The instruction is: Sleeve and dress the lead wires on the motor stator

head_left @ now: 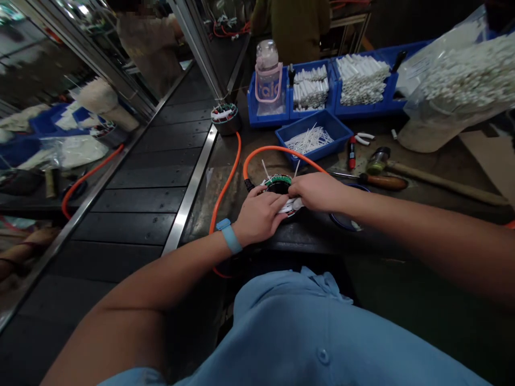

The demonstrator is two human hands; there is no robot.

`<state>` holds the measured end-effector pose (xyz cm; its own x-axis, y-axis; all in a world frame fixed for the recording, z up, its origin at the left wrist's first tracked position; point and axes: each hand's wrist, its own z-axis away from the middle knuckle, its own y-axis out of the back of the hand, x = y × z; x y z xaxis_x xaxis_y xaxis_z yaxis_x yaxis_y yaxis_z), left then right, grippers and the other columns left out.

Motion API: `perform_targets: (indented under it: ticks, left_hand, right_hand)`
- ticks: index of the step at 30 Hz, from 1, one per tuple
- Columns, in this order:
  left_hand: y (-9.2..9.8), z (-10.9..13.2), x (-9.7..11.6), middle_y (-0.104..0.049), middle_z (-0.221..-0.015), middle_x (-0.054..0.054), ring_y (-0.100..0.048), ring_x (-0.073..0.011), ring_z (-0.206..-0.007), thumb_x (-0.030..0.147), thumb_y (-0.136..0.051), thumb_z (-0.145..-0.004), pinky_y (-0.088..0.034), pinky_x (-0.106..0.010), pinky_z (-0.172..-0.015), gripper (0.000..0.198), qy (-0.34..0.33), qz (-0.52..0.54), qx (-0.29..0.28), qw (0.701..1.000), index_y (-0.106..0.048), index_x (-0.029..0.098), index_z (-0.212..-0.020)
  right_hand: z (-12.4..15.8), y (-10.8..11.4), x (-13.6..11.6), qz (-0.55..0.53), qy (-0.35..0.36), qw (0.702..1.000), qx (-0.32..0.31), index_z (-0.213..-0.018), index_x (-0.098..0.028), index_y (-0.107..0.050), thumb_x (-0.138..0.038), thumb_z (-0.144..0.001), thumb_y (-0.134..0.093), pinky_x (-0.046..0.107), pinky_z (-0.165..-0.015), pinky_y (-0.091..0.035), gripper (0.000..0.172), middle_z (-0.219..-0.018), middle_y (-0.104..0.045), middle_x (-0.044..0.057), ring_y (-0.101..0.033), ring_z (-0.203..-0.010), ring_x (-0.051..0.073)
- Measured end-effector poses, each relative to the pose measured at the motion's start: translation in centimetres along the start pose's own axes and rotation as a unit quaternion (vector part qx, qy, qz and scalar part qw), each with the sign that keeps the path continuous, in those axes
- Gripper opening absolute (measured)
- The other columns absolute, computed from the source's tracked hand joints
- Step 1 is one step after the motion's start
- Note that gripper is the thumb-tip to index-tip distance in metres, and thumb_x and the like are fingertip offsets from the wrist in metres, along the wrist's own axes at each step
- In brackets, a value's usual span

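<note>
A round motor stator (277,179) with green and white windings and a dark open centre sits on the bench before me. Two thin white cable ties (264,168) stick up from its far rim. My left hand (261,214) is closed on its near left side, fingers over the white-sleeved leads (287,205). At the right rim, my right hand (316,190) is closed in a pinch; what its fingertips hold is hidden. An orange cable (263,151) with a black end runs close to the stator's left side.
A blue tray of cable ties (333,147) lies beyond, before blue bins (341,112) of white sleeves and a bottle (269,75). Right are cutters (364,138), a screwdriver (386,182) and a mallet (442,182). A conveyor (132,193) runs left; another stator (225,120) stands beside it. People work beyond.
</note>
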<state>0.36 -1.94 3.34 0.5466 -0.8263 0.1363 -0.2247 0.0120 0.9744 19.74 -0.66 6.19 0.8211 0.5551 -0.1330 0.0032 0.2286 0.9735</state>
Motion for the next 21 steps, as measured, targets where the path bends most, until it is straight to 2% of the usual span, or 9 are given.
perform_targets:
  ticks: [2,5,8,11,15,17,19,20,21]
  left_hand:
    - [0.0,-0.3,0.4,-0.065,-0.106,-0.007,-0.057,-0.0212,-0.102,0.033,-0.047,-0.09,-0.03,-0.043,-0.102,0.031,0.015,-0.004,-0.007,1.0,-0.056,0.017,-0.115]
    - [-0.3,-0.7,1.0,-0.066,-0.089,-0.009,-0.059,-0.023,-0.087,0.037,-0.045,-0.091,-0.04,-0.041,-0.087,0.033,0.052,-0.049,-0.029,0.997,-0.058,0.013,-0.109]
    - [-1.3,-0.7,1.4,-0.064,-0.103,-0.014,-0.057,-0.0252,-0.094,0.035,-0.041,-0.093,-0.04,-0.042,-0.086,0.039,0.048,-0.102,0.011,0.994,-0.053,0.009,-0.119]
    - [-2.2,-0.4,1.4,-0.06,-0.117,-0.014,-0.053,-0.0237,-0.107,0.03,-0.041,-0.094,-0.035,-0.041,-0.094,0.039,0.024,-0.102,0.064,0.992,-0.048,0.01,-0.126]
    - [-2.3,-0.3,1.3,-0.066,-0.095,-0.009,-0.057,-0.0211,-0.088,0.03,-0.042,-0.093,-0.039,-0.038,-0.083,0.038,0.033,-0.097,0.076,0.992,-0.05,0.012,-0.126]
    - [-2.0,-0.5,1.3,-0.066,-0.09,-0.008,-0.057,-0.0208,-0.083,0.03,-0.042,-0.093,-0.04,-0.037,-0.079,0.037,0.036,-0.095,0.07,0.992,-0.052,0.013,-0.124]
    - [-1.7,-0.6,1.4,-0.066,-0.089,-0.007,-0.057,-0.0204,-0.082,0.03,-0.042,-0.093,-0.04,-0.037,-0.079,0.035,0.04,-0.087,0.061,0.994,-0.053,0.014,-0.122]
    - [-1.5,-0.7,1.5,-0.066,-0.089,-0.007,-0.057,-0.0202,-0.082,0.03,-0.042,-0.093,-0.04,-0.037,-0.079,0.034,0.043,-0.083,0.056,0.994,-0.054,0.015,-0.121]
    - [-1.5,-0.7,1.6,-0.066,-0.089,-0.007,-0.058,-0.0202,-0.082,0.03,-0.042,-0.093,-0.04,-0.037,-0.079,0.033,0.047,-0.081,0.053,0.994,-0.055,0.015,-0.12]
  right_hand:
    - [-0.3,0.9,-0.5,0.043,0.016,0.998,-0.032,-0.085,-0.019,-0.069,-0.014,-0.078,-0.052,0.025,-0.057,-0.034,0.02,-0.082,-0.067,0.006,-0.062,-0.079,0.021]
    - [-0.3,1.3,-1.2,0.095,0.047,0.993,-0.048,-0.083,-0.014,-0.068,-0.013,-0.082,-0.049,0.027,-0.058,-0.036,0.019,-0.082,-0.068,0.011,-0.064,-0.076,0.023]
    - [0.1,0.7,-1.5,0.118,0.071,0.99,-0.027,-0.087,-0.01,-0.067,-0.011,-0.084,-0.046,0.029,-0.059,-0.039,0.021,-0.087,-0.068,0.014,-0.064,-0.076,0.023]
    - [0.3,-0.2,-1.6,0.11,0.069,0.991,-0.011,-0.09,-0.009,-0.067,-0.01,-0.084,-0.044,0.029,-0.059,-0.04,0.024,-0.089,-0.068,0.015,-0.064,-0.076,0.023]
    - [1.2,-1.2,-0.2,0.007,0.052,0.999,0.012,-0.094,-0.015,-0.069,-0.014,-0.084,-0.049,0.027,-0.063,-0.043,0.022,-0.086,-0.069,0.01,-0.065,-0.077,0.02]
    - [2.5,-1.5,2.5,-0.095,0.038,0.991,0.082,-0.101,-0.021,-0.068,-0.019,-0.085,-0.052,0.025,-0.068,-0.045,0.023,-0.09,-0.07,0.006,-0.065,-0.082,0.018]
    - [4.6,-1.4,7.0,-0.164,-0.051,0.956,0.237,-0.104,-0.022,-0.068,-0.023,-0.085,-0.053,0.026,-0.075,-0.046,0.024,-0.097,-0.069,0.006,-0.064,-0.087,0.017]
    - [5.9,-1.3,9.7,-0.159,-0.148,0.913,0.347,-0.103,-0.02,-0.068,-0.023,-0.085,-0.053,0.028,-0.077,-0.046,0.024,-0.098,-0.069,0.008,-0.064,-0.089,0.018]
    - [7.2,-1.0,12.6,-0.132,-0.246,0.849,0.448,-0.104,-0.017,-0.067,-0.024,-0.084,-0.052,0.031,-0.077,-0.045,0.026,-0.099,-0.068,0.01,-0.063,-0.09,0.019]
